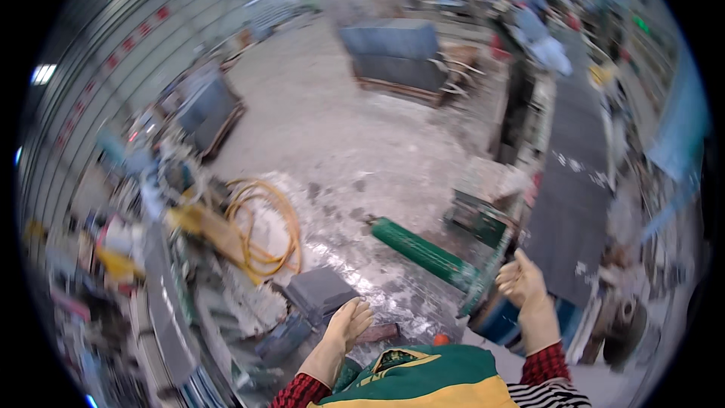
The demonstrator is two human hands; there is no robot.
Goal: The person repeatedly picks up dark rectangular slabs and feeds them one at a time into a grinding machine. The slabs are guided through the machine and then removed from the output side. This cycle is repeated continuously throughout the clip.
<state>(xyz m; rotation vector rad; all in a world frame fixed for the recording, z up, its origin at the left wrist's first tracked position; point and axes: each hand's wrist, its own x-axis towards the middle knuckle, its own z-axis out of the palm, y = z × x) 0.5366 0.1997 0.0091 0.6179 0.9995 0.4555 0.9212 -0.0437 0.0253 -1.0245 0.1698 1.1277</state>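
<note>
While your gloved left hand [349, 325] is hanging open above the grey block [321, 292], your right hand [521, 281] is curling loosely beside the green cylinder [427, 255], gripping nothing.

A row of small red signs [143, 26] runs along the grey corrugated wall at upper left. A small green lit sign [641, 24] glows far right. No packages or screens can be made out.

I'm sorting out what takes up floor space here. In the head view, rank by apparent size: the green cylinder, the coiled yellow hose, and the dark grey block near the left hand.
1. Coiled yellow hose, widest spread.
2. Green cylinder, long but slim.
3. Dark grey block by the left hand, smallest.
The blur and fisheye bend make the hose and cylinder close; the ranking between them is unsure.
</note>
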